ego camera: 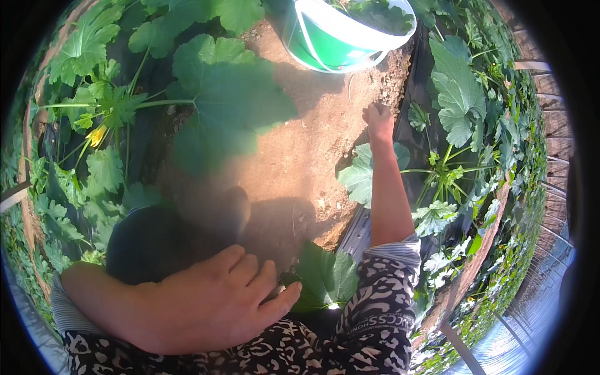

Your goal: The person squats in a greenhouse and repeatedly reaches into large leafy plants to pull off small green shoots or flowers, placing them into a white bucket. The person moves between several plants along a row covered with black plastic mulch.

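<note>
My left hand [220,304] is close to the camera at the lower left, back upward, in front of my patterned top. Its fingers are slightly bent and apart, and nothing shows in them; the palm is hidden. My right hand [378,119] reaches forward over the soil path [290,150], near the edge of the black mulch film [407,105]. Its fingers are curled in, with no held thing visible. Beyond it stands a white and green plastic bucket [323,44] with green leaves [375,16] inside. A squash leaf [358,176] lies partly beneath my right forearm.
Squash plants line both sides of the path. A large leaf [225,98] overhangs it from the left, near a yellow blossom [97,136]. Another plant [443,173] grows on the right. A dark rounded shape [145,243], perhaps my knee, is beside my left hand.
</note>
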The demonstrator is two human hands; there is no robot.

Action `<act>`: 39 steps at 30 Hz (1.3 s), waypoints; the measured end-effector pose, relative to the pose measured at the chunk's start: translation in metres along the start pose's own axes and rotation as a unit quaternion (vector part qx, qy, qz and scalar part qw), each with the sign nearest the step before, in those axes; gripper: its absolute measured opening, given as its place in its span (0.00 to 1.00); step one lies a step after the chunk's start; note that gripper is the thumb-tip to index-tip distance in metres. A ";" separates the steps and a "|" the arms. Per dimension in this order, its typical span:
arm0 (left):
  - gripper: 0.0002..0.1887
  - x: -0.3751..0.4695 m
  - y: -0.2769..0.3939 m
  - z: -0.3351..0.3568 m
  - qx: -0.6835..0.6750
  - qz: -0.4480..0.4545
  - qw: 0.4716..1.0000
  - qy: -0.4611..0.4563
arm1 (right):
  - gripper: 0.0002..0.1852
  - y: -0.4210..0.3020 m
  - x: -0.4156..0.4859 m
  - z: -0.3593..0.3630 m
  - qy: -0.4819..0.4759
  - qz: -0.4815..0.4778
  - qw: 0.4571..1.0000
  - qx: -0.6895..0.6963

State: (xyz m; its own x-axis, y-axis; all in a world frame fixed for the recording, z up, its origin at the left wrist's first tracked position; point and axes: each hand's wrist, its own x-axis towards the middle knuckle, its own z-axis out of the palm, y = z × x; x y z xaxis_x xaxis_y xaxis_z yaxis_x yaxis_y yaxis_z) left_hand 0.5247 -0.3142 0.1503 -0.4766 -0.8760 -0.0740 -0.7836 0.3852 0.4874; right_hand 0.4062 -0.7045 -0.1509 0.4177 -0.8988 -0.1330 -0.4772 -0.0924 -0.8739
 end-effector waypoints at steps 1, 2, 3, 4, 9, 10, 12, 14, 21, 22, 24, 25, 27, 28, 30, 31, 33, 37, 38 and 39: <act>0.21 -0.004 -0.001 0.000 -0.005 -0.008 1.000 -0.012 | 0.22 0.008 -0.024 0.013 -0.067 -0.012 0.988 -0.138; 0.21 -0.001 -0.003 0.002 -0.009 0.004 1.000 -0.011 | 0.24 0.042 -0.032 0.004 -0.066 -0.039 0.971 -0.228; 0.21 -0.002 -0.004 0.002 -0.011 -0.002 1.000 -0.020 | 0.26 0.051 -0.045 0.008 -0.095 -0.044 0.947 -0.305; 0.21 -0.001 -0.004 0.000 -0.011 -0.004 1.000 -0.023 | 0.27 0.063 -0.051 0.001 -0.076 -0.063 0.913 -0.395; 0.21 -0.001 -0.005 0.000 -0.020 -0.017 1.000 -0.014 | 0.22 0.033 -0.061 -0.030 -0.209 0.080 0.787 -0.575; 0.21 0.002 -0.006 -0.001 -0.020 -0.015 1.000 -0.015 | 0.20 0.043 -0.059 -0.042 -0.250 0.071 0.745 -0.614; 0.21 0.001 -0.002 -0.007 -0.012 -0.032 0.999 -0.032 | 0.17 0.042 -0.067 -0.032 -0.310 0.060 0.706 -0.634; 0.20 0.008 -0.011 0.005 -0.027 -0.006 1.000 -0.001 | 0.19 0.042 -0.076 -0.057 -0.326 0.102 0.682 -0.647; 0.20 0.007 -0.004 0.004 -0.024 -0.019 1.000 0.008 | 0.26 0.061 -0.114 -0.031 -0.392 0.073 0.702 -0.590; 0.20 0.007 -0.004 0.004 -0.021 -0.015 1.000 0.006 | 0.26 0.073 -0.121 -0.030 -0.359 0.075 0.729 -0.578; 0.20 0.007 -0.002 0.003 -0.016 -0.012 1.000 0.001 | 0.24 0.085 -0.136 -0.021 -0.299 0.085 0.763 -0.566; 0.20 0.005 -0.001 0.002 -0.016 -0.015 1.000 -0.002 | 0.24 0.084 -0.140 -0.019 -0.285 0.067 0.783 -0.548; 0.20 0.003 0.003 -0.001 -0.015 -0.025 1.000 -0.010 | 0.23 0.082 -0.143 -0.017 -0.258 0.030 0.821 -0.508; 0.19 0.002 0.004 -0.005 -0.013 -0.034 0.999 -0.025 | 0.23 0.081 -0.142 -0.015 -0.217 0.078 0.840 -0.491; 0.19 0.006 -0.001 -0.004 -0.021 -0.026 0.999 -0.042 | 0.23 0.072 -0.144 -0.033 -0.185 0.094 0.850 -0.485; 0.19 0.004 0.000 -0.003 -0.014 -0.020 0.999 -0.025 | 0.22 0.067 -0.140 -0.031 -0.174 0.091 0.859 -0.473; 0.20 0.001 0.001 0.003 -0.002 -0.006 1.000 0.012 | 0.24 0.076 -0.136 -0.026 -0.177 0.058 0.877 -0.442; 0.20 -0.004 0.003 0.002 -0.003 -0.014 1.000 0.007 | 0.23 0.064 -0.140 -0.014 -0.191 0.051 0.883 -0.426; 0.20 -0.005 0.004 0.003 -0.005 -0.014 1.000 0.011 | 0.22 0.062 -0.144 -0.014 -0.186 0.043 0.888 -0.418; 0.20 -0.004 0.003 0.003 -0.006 -0.010 1.000 0.018 | 0.21 0.061 -0.144 -0.018 -0.176 0.036 0.893 -0.412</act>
State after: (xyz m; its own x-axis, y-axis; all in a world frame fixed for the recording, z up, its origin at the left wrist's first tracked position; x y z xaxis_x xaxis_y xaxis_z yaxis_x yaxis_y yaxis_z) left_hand 0.5228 -0.3081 0.1493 -0.4455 -0.8937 -0.0522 -0.7884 0.3640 0.4959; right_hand 0.3026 -0.5882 -0.1764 0.5108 -0.7381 -0.4407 -0.8593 -0.4539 -0.2358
